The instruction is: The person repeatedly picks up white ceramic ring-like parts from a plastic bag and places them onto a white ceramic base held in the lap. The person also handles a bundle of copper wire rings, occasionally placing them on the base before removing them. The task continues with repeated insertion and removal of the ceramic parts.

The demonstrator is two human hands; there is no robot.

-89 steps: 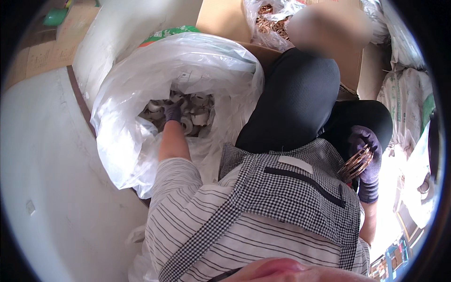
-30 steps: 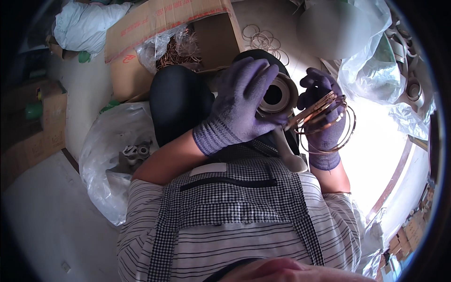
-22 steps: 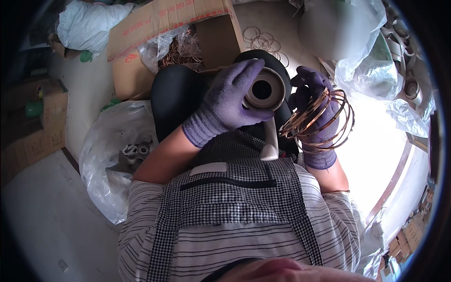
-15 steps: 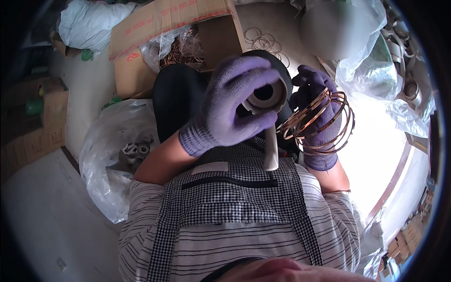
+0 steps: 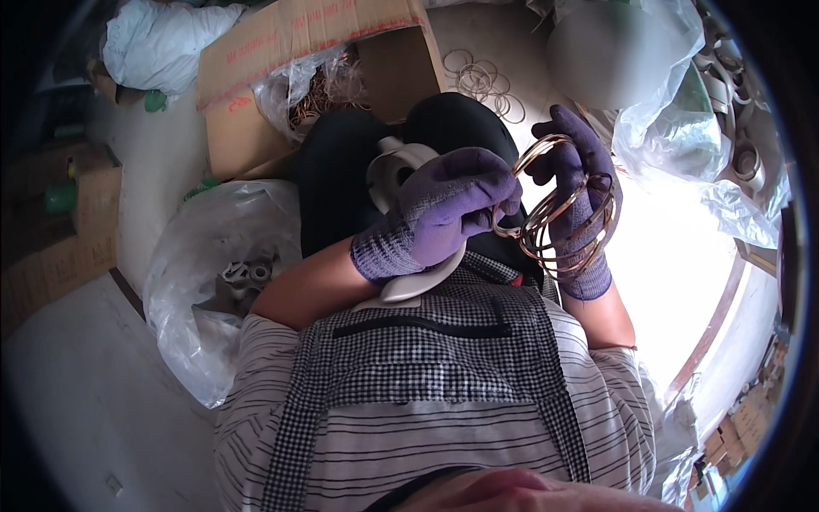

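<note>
My left hand (image 5: 465,198), in a purple glove, has its fingers pinched together on the near-left side of a bunch of copper-coloured rings (image 5: 536,243). The rings are looped around my right hand (image 5: 589,162), gloved the same way, whose curled fingers and thumb carry them. Across my lap, partly under the left hand, lies a pale grey plastic fitting; its round hollow end (image 5: 401,162) faces up on the far side. A curved pale grey piece (image 5: 426,283), seemingly the same fitting, sticks out below my left wrist. My left hand hides the middle.
Beyond my knees stands an open cardboard box (image 5: 286,38) with copper-coloured rings (image 5: 328,98) and clear plastic inside. Loose pale rings (image 5: 482,78) lie on the floor. A clear plastic bag (image 5: 183,282) holding small parts is at my left; grey fittings (image 5: 746,162) and plastic sheeting are at far right.
My left hand has let the grey fitting down onto my lap and moved to the rings, closing on them. The rings have shifted up and left on the right hand.
</note>
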